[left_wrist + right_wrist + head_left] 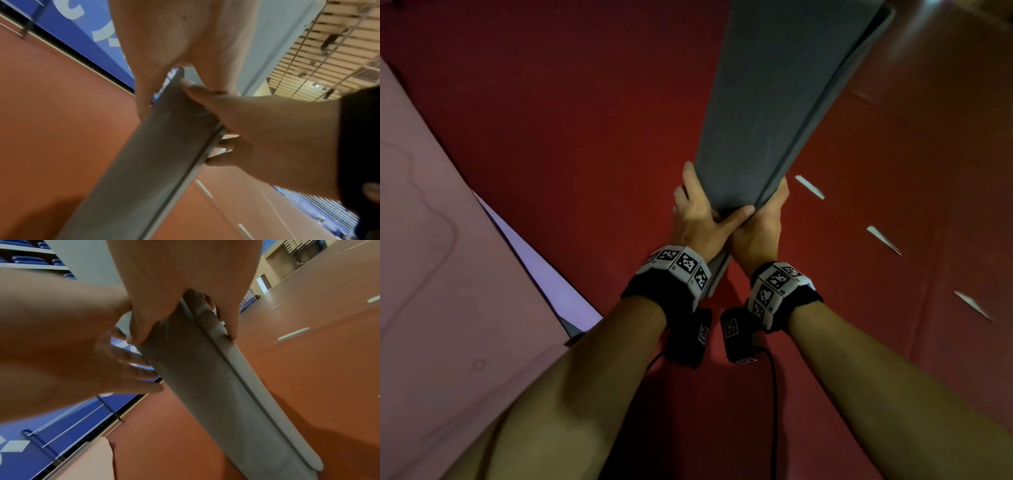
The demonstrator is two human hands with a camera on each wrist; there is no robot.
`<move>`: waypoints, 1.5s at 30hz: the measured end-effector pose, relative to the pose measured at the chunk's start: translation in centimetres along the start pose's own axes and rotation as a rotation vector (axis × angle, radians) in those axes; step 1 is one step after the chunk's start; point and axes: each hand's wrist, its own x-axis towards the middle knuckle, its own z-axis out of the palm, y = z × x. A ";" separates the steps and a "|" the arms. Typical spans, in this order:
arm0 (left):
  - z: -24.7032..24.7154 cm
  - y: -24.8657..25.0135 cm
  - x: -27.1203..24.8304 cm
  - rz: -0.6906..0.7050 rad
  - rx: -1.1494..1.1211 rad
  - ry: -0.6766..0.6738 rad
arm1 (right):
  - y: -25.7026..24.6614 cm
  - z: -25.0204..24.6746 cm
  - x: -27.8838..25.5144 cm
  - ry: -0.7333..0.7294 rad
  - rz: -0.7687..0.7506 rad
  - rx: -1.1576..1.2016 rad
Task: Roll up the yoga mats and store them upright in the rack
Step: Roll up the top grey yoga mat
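Both my left hand [700, 219] and right hand [763, 226] clamp the folded grey mat [774, 102] at its near end. It looks doubled over rather than rolled, I think, so its layers could slide apart if I loosen.

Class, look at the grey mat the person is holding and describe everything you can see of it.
The grey mat looks like matte foam with a fine ribbed texture. It is doubled over, two layers lying flat together, not rolled. It hangs lengthwise above the red floor. The left hand and right hand both grip its near end, thumbs on top.
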 end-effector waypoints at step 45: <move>7.1 3.4 4.2 -0.074 0.109 -0.202 | 0.6 -5.4 6.7 0.002 0.313 -0.004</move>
